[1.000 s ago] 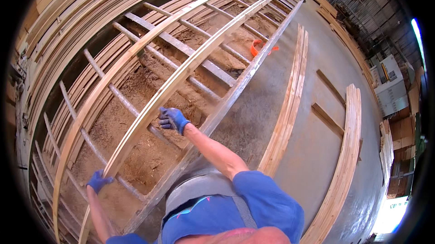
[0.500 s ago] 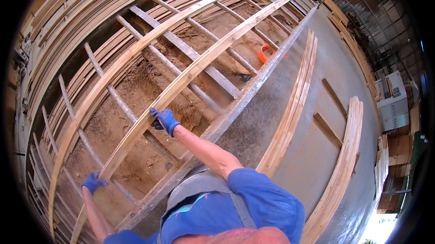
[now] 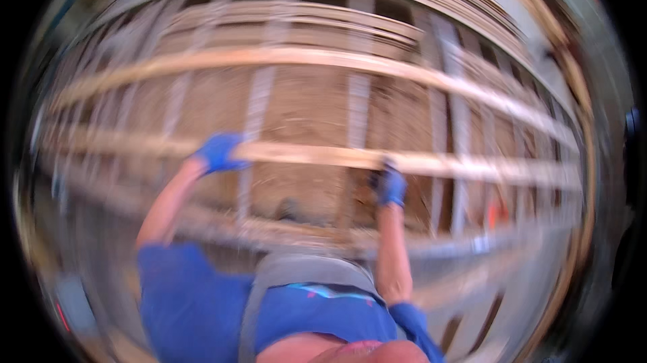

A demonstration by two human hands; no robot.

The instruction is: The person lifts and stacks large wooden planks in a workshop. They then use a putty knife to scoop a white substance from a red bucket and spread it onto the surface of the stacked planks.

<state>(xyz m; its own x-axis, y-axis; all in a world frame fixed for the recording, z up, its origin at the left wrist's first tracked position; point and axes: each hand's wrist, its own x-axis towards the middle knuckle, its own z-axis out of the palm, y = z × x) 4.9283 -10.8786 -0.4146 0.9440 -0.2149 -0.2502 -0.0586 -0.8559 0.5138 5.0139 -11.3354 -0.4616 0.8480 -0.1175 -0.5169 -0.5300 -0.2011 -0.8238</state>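
A long pale wooden plank (image 3: 303,154) lies across the metal bars in front of me, running from left to right. My left hand (image 3: 221,152), in a blue glove, is closed on it left of the middle. My right hand (image 3: 389,183), in a blue glove with dark fingertips, grips the plank's near edge farther right. Motion smears the picture, so the single fingers are hard to make out. Beyond lies a second plank (image 3: 303,58), roughly parallel to the first and touched by neither hand.
Metal crossbars (image 3: 259,97) span a pit of brown sawdust (image 3: 303,104). More boards (image 3: 317,16) are stacked on the far side. A raised rim (image 3: 431,247) runs between me and the pit, with a blurred orange object (image 3: 494,213) at the right.
My view has swung round, so the planks now run crosswise instead of slanting away. Both hands remain on the near plank, and the picture has become blurred.
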